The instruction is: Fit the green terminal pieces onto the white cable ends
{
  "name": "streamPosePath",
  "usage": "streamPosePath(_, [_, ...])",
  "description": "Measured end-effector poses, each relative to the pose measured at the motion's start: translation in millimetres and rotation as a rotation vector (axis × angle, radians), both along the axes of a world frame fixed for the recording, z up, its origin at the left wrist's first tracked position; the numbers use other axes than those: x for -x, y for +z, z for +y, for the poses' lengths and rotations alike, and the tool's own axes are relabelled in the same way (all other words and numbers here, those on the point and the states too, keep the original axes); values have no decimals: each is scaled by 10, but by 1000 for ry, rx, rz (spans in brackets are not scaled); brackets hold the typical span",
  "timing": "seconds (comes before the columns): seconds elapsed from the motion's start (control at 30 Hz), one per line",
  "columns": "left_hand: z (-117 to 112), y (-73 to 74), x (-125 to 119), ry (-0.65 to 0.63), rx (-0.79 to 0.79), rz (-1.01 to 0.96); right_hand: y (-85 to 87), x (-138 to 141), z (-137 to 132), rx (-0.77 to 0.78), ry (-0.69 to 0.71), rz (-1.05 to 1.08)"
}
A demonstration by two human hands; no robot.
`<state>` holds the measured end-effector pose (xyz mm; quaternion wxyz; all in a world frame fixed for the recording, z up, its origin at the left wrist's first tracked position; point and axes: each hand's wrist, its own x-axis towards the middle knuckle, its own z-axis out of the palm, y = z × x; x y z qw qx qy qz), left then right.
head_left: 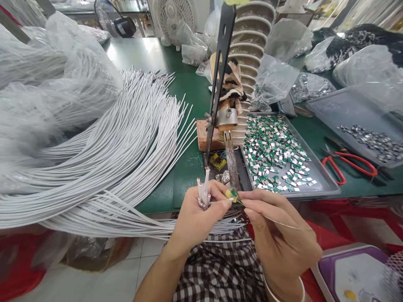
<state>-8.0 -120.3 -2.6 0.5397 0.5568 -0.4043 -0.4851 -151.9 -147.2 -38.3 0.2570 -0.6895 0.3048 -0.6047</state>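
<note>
My left hand (197, 218) is closed around several white cables (204, 195), their cut ends sticking up above the fist. Between its thumb and forefinger, a small green circuit board (233, 193) shows beside a yellow piece that I cannot make out. My right hand (280, 230) pinches a thin solder wire (291, 226), which trails back over the fingers. Its fingertips meet the board from the right. Just above the board is the lower end of a large soldering iron (231, 161), clamped pointing down. Whether iron and board touch is hidden.
Long white cables (103, 167) cover the table's left side. Right of the iron, a metal tray (324, 186) holds many small green boards. Red-handled pliers (355, 161) lie beside it. Behind the iron stand a brick (208, 136) and a ribbed duct (252, 46); fans are farther back.
</note>
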Motion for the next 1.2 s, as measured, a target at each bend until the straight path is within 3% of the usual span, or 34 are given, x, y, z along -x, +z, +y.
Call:
streamPosePath(0.2, [35,34,51,-2,-11,-144,-83,-14,15,-158,-41,67])
streamPosePath(0.37, [6,44,58,33,4,-113,-86,-53,50,-95,-157,62])
streamPosePath(0.53, [-23,79,44,38,42,-60,0,-64,10,69,-159,59])
streamPosePath(0.77, [-25,38,25,28,72,78,77,-44,0,101,-143,85])
streamPosePath(0.93, [19,-45,-24,-18,55,75,1,-24,11,23,-21,-11])
streamPosePath(1.2, [66,30,74,-60,75,-245,-83,-62,24,-204,-2,-51])
